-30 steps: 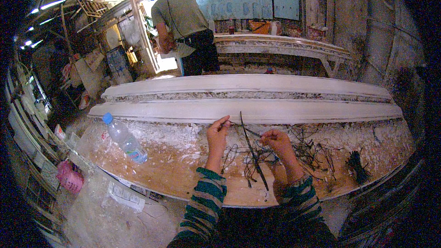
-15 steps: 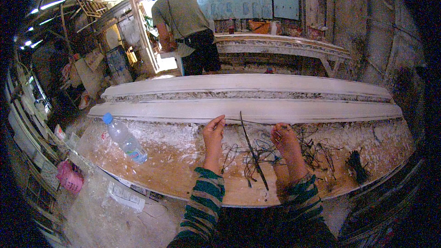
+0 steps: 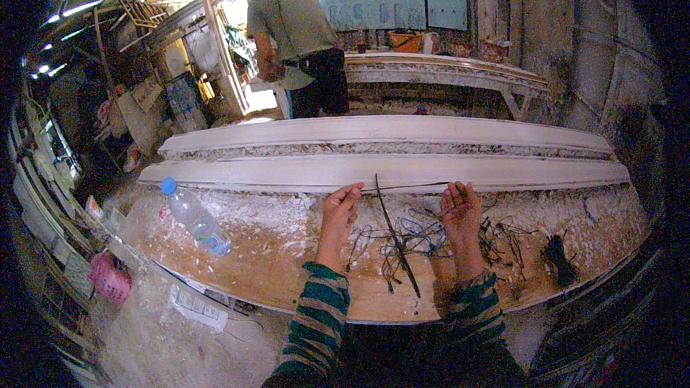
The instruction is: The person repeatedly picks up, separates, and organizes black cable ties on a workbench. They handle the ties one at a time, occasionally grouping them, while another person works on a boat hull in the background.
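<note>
Wire point(image 3: 402, 241), thin, light and springy, lies tangled at centre frame on the table point(image 3: 287, 273); we pinch one strand with left hand point(image 3: 340, 205), right hand point(image 3: 460, 208) loosely open, best gripped near ends.

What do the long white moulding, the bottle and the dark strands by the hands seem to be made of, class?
Long white moulding: probably plaster, matte and chalky, with white crumbs beside it.
Bottle: clear plastic, see-through, with a blue cap.
Dark strands: likely thin wire, since they are bent and tangled; fibre cannot be ruled out.
</note>
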The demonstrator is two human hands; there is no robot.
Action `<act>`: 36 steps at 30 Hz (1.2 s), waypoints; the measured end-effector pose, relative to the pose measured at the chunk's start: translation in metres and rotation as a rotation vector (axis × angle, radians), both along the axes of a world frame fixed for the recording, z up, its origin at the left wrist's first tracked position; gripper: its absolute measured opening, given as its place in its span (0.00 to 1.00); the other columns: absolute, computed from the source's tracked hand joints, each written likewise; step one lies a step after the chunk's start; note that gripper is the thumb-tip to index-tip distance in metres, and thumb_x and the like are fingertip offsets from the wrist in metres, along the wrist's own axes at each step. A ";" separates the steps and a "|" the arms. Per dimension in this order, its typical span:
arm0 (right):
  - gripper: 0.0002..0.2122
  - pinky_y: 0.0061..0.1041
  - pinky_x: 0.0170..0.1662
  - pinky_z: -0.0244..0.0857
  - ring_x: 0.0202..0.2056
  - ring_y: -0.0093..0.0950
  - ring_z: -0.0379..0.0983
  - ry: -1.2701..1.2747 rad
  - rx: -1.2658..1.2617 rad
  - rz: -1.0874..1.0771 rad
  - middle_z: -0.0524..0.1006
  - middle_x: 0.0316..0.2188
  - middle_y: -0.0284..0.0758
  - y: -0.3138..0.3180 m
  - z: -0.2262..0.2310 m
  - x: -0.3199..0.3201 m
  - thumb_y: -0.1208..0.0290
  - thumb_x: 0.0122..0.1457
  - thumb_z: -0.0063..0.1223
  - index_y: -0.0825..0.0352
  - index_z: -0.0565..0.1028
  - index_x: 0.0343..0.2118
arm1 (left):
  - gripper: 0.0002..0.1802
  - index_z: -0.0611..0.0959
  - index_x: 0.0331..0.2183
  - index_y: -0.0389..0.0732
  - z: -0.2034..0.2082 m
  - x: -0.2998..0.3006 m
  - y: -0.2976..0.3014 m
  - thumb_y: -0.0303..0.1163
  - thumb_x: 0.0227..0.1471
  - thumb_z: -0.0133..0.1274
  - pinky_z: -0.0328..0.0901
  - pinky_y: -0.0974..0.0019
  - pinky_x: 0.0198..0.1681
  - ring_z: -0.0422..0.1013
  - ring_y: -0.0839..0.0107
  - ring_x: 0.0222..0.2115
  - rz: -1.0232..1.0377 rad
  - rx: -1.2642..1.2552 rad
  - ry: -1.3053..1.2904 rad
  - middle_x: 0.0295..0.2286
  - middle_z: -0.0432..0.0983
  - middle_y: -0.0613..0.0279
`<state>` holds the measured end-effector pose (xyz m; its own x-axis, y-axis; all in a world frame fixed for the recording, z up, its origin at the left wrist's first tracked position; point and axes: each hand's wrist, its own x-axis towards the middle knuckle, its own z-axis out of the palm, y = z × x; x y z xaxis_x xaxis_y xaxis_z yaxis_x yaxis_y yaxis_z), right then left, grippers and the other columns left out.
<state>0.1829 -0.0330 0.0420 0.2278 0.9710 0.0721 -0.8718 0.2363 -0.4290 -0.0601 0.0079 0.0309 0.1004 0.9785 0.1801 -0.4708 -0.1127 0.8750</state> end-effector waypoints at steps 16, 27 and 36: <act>0.10 0.20 0.37 0.64 0.35 0.20 0.68 -0.186 0.125 -0.106 0.72 0.35 0.29 0.012 -0.017 0.010 0.72 0.52 0.47 0.64 0.67 0.39 | 0.12 0.80 0.31 0.38 -0.016 0.003 0.013 0.36 0.44 0.52 0.62 0.73 0.31 0.68 0.76 0.25 0.267 0.287 0.681 0.24 0.75 0.64; 0.12 0.21 0.37 0.66 0.36 0.22 0.69 -0.210 0.167 -0.187 0.71 0.37 0.32 0.012 -0.014 0.016 0.75 0.52 0.46 0.66 0.66 0.41 | 0.08 0.80 0.28 0.40 -0.021 0.010 0.005 0.29 0.41 0.53 0.64 0.67 0.33 0.70 0.63 0.29 0.272 0.415 0.913 0.26 0.74 0.54; 0.11 0.20 0.36 0.67 0.36 0.22 0.69 -0.208 0.130 -0.219 0.71 0.36 0.33 0.013 -0.011 0.015 0.76 0.53 0.45 0.66 0.66 0.40 | 0.08 0.81 0.25 0.46 -0.017 0.005 -0.002 0.36 0.37 0.55 0.62 0.61 0.33 0.70 0.62 0.30 0.415 0.372 1.085 0.26 0.75 0.61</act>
